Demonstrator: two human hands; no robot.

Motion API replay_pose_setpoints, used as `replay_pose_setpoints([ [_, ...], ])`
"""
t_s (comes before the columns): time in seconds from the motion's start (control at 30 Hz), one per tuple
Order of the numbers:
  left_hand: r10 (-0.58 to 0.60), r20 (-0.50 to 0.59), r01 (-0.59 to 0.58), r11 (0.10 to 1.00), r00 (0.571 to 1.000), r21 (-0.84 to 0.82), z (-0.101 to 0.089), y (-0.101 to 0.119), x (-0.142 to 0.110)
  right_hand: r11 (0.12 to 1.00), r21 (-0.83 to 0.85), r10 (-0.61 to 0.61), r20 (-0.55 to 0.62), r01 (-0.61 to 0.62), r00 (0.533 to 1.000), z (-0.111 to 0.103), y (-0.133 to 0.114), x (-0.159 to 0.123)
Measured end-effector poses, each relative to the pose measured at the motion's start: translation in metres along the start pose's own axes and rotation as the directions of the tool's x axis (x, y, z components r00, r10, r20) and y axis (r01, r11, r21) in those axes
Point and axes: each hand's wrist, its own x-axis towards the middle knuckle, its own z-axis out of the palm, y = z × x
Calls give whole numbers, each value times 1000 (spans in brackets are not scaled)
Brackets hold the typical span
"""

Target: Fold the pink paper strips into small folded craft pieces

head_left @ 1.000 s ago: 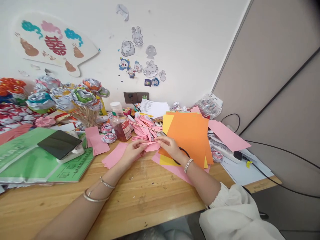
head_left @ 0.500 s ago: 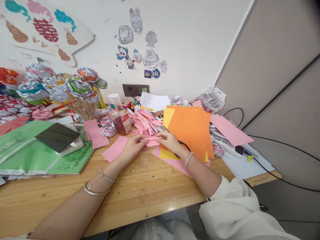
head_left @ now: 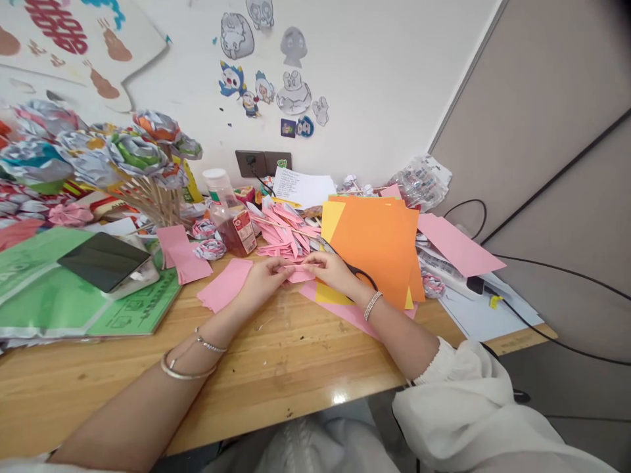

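Between my two hands is a small piece of pink paper (head_left: 300, 276), creased along its upper edge. My left hand (head_left: 269, 277) pinches its left end between thumb and fingers. At the other end my right hand (head_left: 331, 270) is closed on it the same way, the fingertips of both hands close together. A stack of pink paper strips (head_left: 225, 284) lies beside my left hand. Just behind my hands is a heap of folded pink papers (head_left: 283, 226). Black-handled scissors (head_left: 363, 274) rest partly under my right hand, on orange paper sheets (head_left: 377, 246).
Paper flowers on sticks (head_left: 138, 157) stand at the left, behind a green booklet (head_left: 133, 312) with a black phone (head_left: 104, 261) on top. A plastic bottle (head_left: 229, 220) of dark red liquid is close by. At the right lie a power strip (head_left: 451, 279) and cables.
The view has tilted and shifted slightly. My fingers have drawn a little closer together along the pink paper, and less of it shows between them.
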Motion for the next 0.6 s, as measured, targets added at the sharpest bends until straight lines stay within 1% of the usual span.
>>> replay_pose_setpoints([
  [0.17,-22,15,22,1000,1000,-8,0,4,-3,999,-42,-7,-16,7,1000,-1,0,1],
  [0.3,-6,31,6,1000,999,-10,-1,9,-3,999,-43,-7,-37,6,999,-2,-4,0],
  [0.43,40,1,-40,999,999,30,1,8,-4,999,-32,-20,23,21,1000,-1,-9,-2],
  [0.6,81,0,-81,993,997,86,4,8,-5,990,-134,-36,61,44,997,1,-10,-3],
])
